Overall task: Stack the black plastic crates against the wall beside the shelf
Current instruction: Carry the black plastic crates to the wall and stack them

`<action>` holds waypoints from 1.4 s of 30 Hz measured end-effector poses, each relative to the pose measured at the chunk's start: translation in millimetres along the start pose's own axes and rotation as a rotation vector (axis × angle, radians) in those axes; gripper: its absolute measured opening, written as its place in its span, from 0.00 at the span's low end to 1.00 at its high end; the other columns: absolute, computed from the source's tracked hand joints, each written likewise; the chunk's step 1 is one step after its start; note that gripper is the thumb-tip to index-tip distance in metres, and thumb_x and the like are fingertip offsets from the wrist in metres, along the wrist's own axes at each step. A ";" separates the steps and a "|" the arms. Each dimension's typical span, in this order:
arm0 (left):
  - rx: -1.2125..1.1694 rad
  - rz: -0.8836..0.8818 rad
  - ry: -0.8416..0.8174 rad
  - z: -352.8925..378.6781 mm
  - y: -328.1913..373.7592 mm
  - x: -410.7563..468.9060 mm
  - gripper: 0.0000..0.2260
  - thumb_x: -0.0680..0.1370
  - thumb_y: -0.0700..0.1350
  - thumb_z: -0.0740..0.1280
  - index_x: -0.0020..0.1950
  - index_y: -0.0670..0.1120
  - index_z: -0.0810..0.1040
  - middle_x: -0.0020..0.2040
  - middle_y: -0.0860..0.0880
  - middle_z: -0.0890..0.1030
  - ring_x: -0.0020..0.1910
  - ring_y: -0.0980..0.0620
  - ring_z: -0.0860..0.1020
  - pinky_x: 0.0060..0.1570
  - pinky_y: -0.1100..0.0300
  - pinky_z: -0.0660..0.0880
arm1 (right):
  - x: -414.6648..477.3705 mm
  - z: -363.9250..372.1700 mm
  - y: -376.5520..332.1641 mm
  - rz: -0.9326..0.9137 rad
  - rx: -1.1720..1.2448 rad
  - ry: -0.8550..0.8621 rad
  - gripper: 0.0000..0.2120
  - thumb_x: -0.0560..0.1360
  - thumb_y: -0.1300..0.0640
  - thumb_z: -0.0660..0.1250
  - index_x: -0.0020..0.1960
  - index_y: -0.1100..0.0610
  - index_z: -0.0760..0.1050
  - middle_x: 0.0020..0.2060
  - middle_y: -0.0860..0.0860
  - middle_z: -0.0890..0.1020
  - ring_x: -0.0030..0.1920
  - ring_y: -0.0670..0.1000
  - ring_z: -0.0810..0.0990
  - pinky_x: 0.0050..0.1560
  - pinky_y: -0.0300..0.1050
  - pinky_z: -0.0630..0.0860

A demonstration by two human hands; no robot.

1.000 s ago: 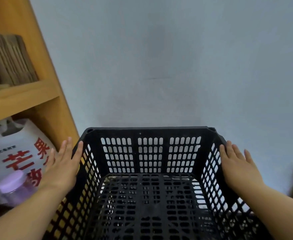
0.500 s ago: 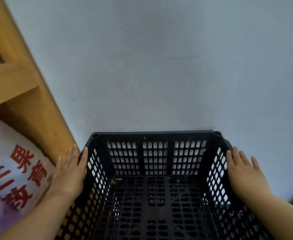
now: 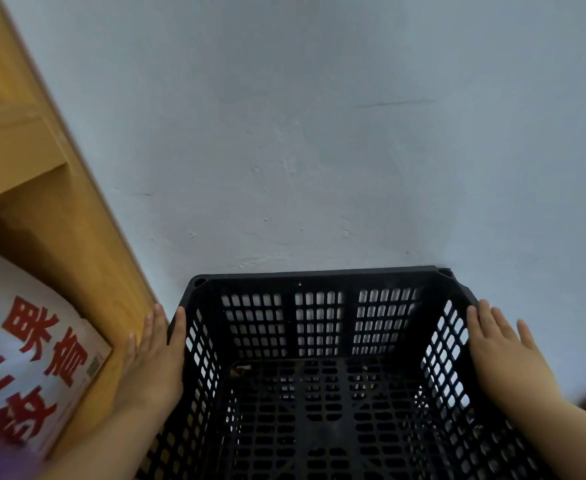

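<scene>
The black crate (image 3: 322, 368) is pressed between both palms, its far rim close against the pale wall (image 3: 319, 133). The left hand (image 3: 156, 358) (fingers flat, extended) is squeezed between crate and wooden shelf (image 3: 59, 237); the right hand (image 3: 503, 351) is laid flat likewise.

The left hand (image 3: 153, 362) was squeezed between the crate (image 3: 319, 358) and the shelf (image 3: 63, 237); open space was left right of the crate.

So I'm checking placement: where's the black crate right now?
In the head view, the black crate sits low centre, far rim near the wall, right of the wooden shelf, between left hand and right hand.
</scene>
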State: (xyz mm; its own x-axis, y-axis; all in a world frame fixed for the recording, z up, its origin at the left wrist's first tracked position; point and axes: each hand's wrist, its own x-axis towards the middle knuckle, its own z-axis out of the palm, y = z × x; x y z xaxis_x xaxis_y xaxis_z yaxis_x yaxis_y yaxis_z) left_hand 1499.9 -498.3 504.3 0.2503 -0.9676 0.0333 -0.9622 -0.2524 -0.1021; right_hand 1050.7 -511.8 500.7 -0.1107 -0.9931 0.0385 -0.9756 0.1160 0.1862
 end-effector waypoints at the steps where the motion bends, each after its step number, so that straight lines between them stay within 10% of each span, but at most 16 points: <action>1: 0.008 0.006 -0.006 1.3 -0.3 0.0 0.46 0.74 0.36 0.63 0.70 0.47 0.24 0.74 0.40 0.31 0.73 0.44 0.33 0.71 0.48 0.37 | -0.8 -0.8 -0.4 0.000 -0.011 -0.020 0.32 0.77 0.62 0.50 0.74 0.62 0.34 0.75 0.59 0.39 0.76 0.56 0.42 0.73 0.55 0.42; 19: -0.102 -0.197 -0.136 -11.5 -4.9 -73.1 0.39 0.78 0.57 0.59 0.75 0.46 0.35 0.77 0.43 0.40 0.76 0.44 0.42 0.74 0.48 0.43 | -36.5 -7.9 27.4 -0.063 0.223 -0.127 0.34 0.78 0.53 0.52 0.76 0.56 0.35 0.76 0.52 0.39 0.76 0.51 0.41 0.74 0.53 0.43; 34: -0.215 -0.229 -0.110 -7.8 -12.0 -97.6 0.32 0.75 0.35 0.59 0.76 0.46 0.49 0.72 0.41 0.62 0.69 0.39 0.63 0.65 0.43 0.66 | -91.3 0.3 31.1 0.222 0.514 -0.173 0.36 0.74 0.67 0.53 0.76 0.52 0.40 0.70 0.57 0.65 0.64 0.60 0.70 0.59 0.53 0.69; 36: -0.197 -0.213 -0.105 -6.2 -14.0 -97.4 0.31 0.75 0.39 0.60 0.75 0.46 0.49 0.71 0.40 0.64 0.67 0.38 0.64 0.63 0.42 0.67 | -90.6 -0.8 31.5 0.214 0.530 -0.176 0.36 0.75 0.67 0.55 0.77 0.53 0.41 0.65 0.59 0.69 0.59 0.60 0.73 0.51 0.51 0.70; 42: -0.157 -0.147 -0.067 -6.6 -11.0 -100.9 0.31 0.79 0.58 0.52 0.77 0.45 0.46 0.76 0.43 0.55 0.74 0.42 0.53 0.71 0.45 0.55 | -89.0 -1.2 27.5 0.165 0.470 -0.131 0.33 0.77 0.66 0.56 0.76 0.57 0.42 0.72 0.59 0.60 0.70 0.62 0.62 0.69 0.57 0.59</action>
State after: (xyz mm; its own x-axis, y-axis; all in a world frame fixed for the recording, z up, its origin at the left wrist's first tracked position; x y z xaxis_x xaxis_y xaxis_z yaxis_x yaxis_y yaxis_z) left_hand 1484.5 -397.8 508.6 0.3909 -0.9199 -0.0306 -0.9183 -0.3920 0.0549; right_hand 1033.9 -420.2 503.6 -0.2639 -0.9595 -0.0988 -0.9196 0.2812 -0.2744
